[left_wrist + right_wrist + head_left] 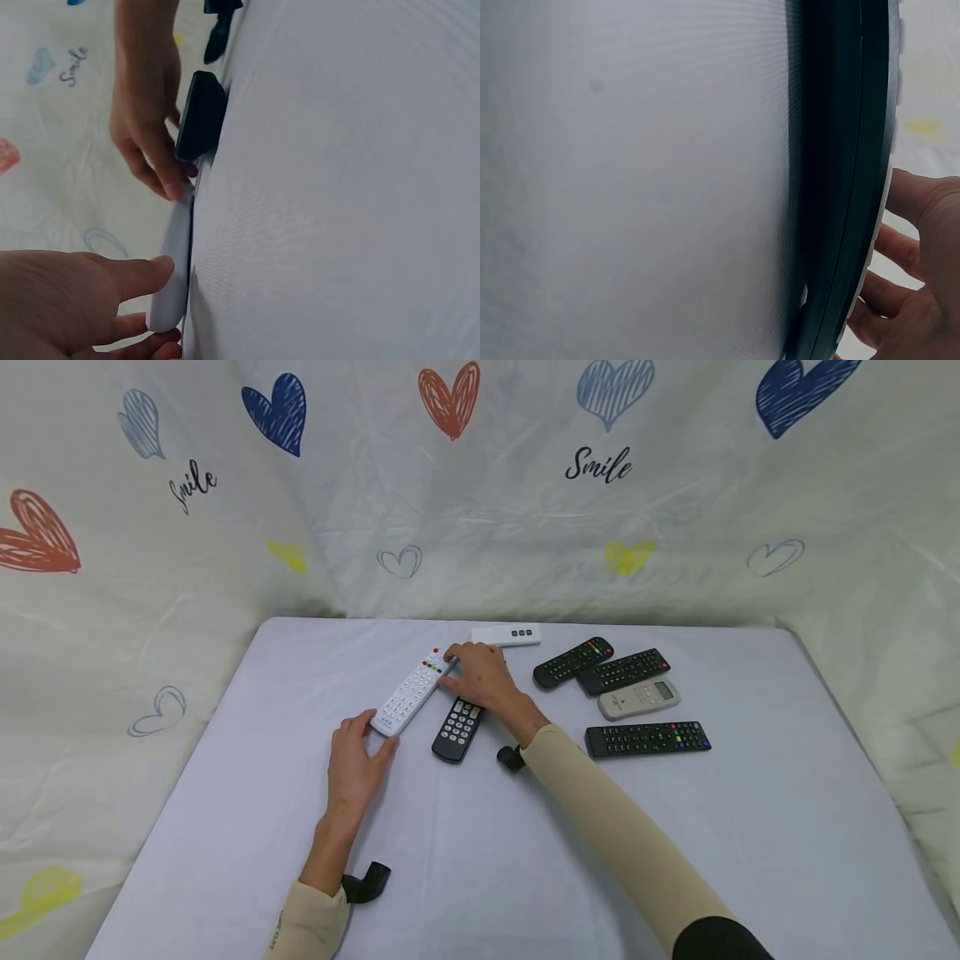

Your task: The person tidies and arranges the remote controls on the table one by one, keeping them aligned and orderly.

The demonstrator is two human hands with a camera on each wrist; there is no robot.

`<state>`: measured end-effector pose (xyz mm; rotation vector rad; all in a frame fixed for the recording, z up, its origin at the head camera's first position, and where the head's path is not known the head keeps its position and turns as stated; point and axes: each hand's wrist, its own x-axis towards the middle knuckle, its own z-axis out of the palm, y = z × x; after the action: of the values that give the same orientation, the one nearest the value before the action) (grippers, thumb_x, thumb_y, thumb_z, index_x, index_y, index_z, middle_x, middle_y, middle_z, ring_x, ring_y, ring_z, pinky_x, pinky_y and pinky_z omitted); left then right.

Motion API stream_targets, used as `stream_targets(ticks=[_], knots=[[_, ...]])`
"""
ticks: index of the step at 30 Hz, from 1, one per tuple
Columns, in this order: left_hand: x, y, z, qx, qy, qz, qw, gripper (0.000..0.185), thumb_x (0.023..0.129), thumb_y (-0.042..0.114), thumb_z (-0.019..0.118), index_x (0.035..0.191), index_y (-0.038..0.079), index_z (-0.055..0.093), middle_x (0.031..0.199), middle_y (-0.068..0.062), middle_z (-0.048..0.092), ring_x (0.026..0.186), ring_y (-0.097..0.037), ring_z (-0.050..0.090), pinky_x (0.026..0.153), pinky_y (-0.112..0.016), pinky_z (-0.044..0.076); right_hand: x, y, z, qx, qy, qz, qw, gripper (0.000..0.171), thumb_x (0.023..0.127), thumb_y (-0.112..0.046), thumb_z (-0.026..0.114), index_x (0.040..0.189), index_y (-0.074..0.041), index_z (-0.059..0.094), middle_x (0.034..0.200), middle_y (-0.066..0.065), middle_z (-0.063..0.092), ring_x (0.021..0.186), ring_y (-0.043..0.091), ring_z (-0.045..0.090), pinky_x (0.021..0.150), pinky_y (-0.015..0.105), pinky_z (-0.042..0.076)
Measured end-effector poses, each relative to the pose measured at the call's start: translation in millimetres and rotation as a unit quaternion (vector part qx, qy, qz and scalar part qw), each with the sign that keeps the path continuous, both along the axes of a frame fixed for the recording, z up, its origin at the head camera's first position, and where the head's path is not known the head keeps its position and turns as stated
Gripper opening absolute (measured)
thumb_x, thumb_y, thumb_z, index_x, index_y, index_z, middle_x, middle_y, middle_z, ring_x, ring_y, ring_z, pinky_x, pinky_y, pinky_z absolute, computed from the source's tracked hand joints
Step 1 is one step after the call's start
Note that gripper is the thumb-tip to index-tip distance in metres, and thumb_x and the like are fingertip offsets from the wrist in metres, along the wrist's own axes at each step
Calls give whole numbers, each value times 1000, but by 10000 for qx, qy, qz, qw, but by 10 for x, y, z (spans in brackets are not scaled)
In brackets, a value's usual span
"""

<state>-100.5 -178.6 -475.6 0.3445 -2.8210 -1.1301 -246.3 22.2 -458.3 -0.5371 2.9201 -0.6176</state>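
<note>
Lengthwise, white remote [415, 692] between both hands' fingertips.

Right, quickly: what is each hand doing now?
Left hand: open, fingertips touching the near end of the long white remote control.
Right hand: open, fingers resting on that remote's far end.

Staged tabletop [225, 827], heart-print backdrop sheet [675, 527]

Four remotes [628, 696] lie clustered on the table [750, 827].
</note>
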Motion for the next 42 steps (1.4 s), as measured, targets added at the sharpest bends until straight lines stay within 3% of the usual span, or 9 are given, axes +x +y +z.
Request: stream_targets(ticks=[9,19,26,33,36,42], knots=[[33,-18,-5,-86,-7,28,10000,60,95,20,77,147,2,54,131,-20,59,117,-33,56,99,-46,48,-2,-27,-11,149,174,159,9996,51,93,-46,77,137,-24,65,142,2,67,140,26,56,123,53,31],[102,-41,30,92,-15,175,9998,62,94,19,78,148,2,54,126,-19,58,108,-31,58,87,-38,44,22,-110,27,-126,156,241,9995,55,90,-47,80,138,-24,65,144,2,65,137,22,58,119,51,36],[180,-84,15,178,193,246,9994,62,92,17,81,147,3,54,125,-18,59,98,-27,58,77,-27,43,44,-182,58,-991,-339,380,9938,58,89,-34,84,140,-17,62,143,6,58,125,21,63,104,38,54],[249,-122,28,444,88,283,9986,61,91,17,82,144,4,54,130,-15,59,104,-25,59,77,-18,46,70,-274,77,-1574,-822,498,9829,58,89,-24,84,141,-11,60,145,9,53,130,22,61,105,33,55],[282,-129,33,538,-18,346,9980,62,90,16,82,144,4,54,131,-15,59,108,-27,62,83,-20,52,94,-308,89,-1678,-956,558,9796,58,90,-21,83,142,-9,59,146,11,51,129,24,61,101,33,56],[351,-141,36,622,-1,416,9972,64,89,13,84,144,3,53,132,-17,59,108,-30,67,94,-43,61,143,-366,84,-1778,-1128,700,9751,59,91,-15,82,143,-5,56,147,15,49,124,25,61,97,30,57]])
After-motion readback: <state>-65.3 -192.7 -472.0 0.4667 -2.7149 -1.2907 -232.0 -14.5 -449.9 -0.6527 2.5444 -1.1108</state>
